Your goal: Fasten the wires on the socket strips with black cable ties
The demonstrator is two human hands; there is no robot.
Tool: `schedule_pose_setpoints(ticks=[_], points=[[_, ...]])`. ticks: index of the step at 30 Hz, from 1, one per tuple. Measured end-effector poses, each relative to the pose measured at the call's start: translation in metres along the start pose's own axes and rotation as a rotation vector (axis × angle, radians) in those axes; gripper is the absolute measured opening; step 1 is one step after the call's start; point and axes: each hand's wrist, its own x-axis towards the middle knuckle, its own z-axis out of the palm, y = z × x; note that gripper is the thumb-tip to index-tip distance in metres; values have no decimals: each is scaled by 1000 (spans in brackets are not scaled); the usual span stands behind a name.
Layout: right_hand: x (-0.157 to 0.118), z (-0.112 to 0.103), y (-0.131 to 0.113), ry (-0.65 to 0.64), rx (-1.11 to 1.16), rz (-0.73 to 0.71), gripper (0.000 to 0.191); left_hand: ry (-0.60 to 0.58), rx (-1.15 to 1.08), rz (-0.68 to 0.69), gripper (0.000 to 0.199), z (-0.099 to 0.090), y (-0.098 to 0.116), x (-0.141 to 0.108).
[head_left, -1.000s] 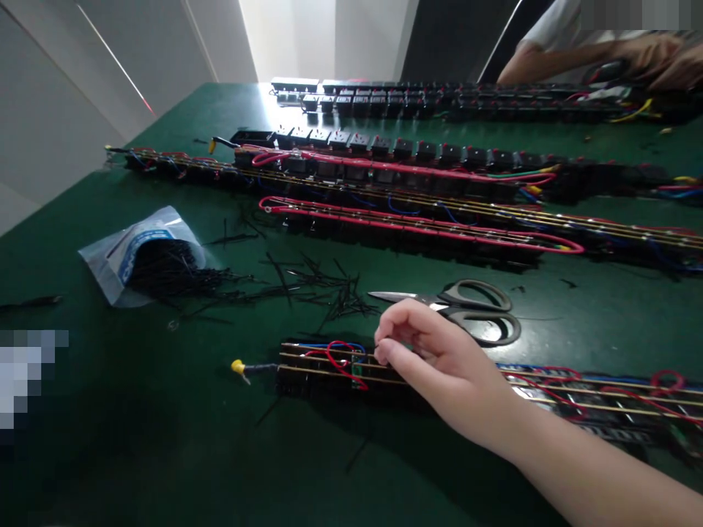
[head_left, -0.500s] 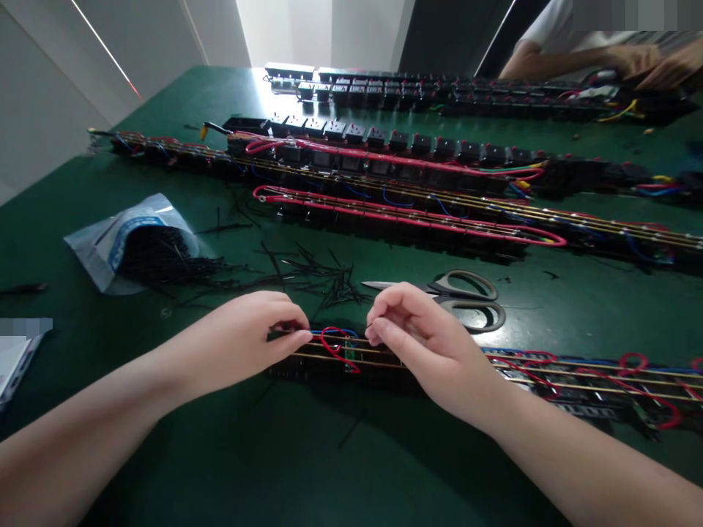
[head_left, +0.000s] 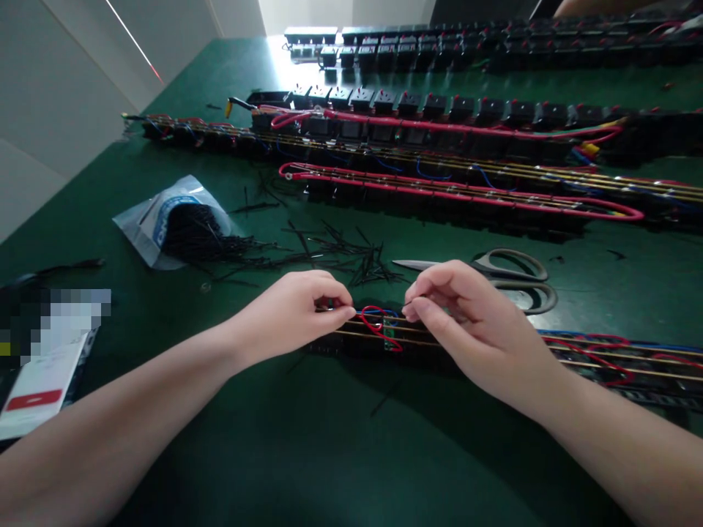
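Note:
My left hand (head_left: 299,311) is closed in a pinch at the left end of a long strip of black sockets (head_left: 329,342). From its fingertips run a thin blue wire and a looped red wire (head_left: 373,322), beside a small green circuit board (head_left: 389,333). Just above the same strip, my right hand (head_left: 466,311) pinches a thin black cable tie (head_left: 409,302) between thumb and forefinger; only a short bit of it shows. Brass-coloured bars run lengthwise along the strip, passing behind my right hand. Scissors (head_left: 516,265) with dark handles lie just beyond that hand, partly covered by it.
Loose black cable ties (head_left: 351,252) spill from a clear plastic bag (head_left: 137,227). Farther back lie several wired socket strips (head_left: 439,132) with red cables (head_left: 461,190). A phone-like device (head_left: 41,380) sits at the left on the green table (head_left: 263,446).
The whole view has shifted, so the table and both hands appear farther right and higher. Both hands keep nearly the same pinch over the strip. More of the device at left shows.

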Motion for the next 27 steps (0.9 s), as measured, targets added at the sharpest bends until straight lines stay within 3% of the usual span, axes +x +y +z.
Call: schedule_pose_setpoints(ticks=[5, 9, 17, 27], points=[[-5, -4, -10, 44, -84, -96, 5, 5, -22, 66, 16, 12, 4, -1], [-9, -4, -9, 71, -95, -195, 19, 5, -45, 63, 19, 20, 8, -3], [0, 2, 2, -72, -187, -264, 11, 34, 14, 100, 21, 22, 9, -4], [1, -2, 0, -171, -64, -251, 11, 1, 46, 144, 21, 20, 6, -2]])
